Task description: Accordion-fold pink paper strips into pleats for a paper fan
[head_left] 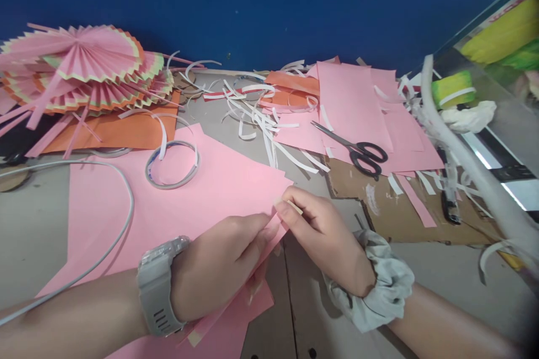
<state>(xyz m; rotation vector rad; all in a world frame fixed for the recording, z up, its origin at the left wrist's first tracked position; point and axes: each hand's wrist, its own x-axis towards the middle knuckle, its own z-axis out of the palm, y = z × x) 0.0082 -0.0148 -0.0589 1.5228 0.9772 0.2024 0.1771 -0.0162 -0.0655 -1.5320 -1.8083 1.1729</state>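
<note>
My left hand (227,263), with a grey watch at the wrist, is closed round a narrow folded strip of pink paper (269,234). The strip runs slantwise from the lower left up to my right hand (318,230). That hand pinches the strip's upper end between thumb and fingers, and a pale scrap shows at its fingertips. Below both hands lie large pink paper sheets (113,207). A roll of tape (148,175) rests on them to the left. Part of the strip is hidden behind my left hand.
Pleated paper fans (101,53) are piled at the back left on orange paper (162,129). White paper offcuts (265,129) litter the middle. Black-handled scissors (366,152) lie on pink sheets (349,101) at the right, beside cardboard (404,213). A cable (128,185) crosses the left.
</note>
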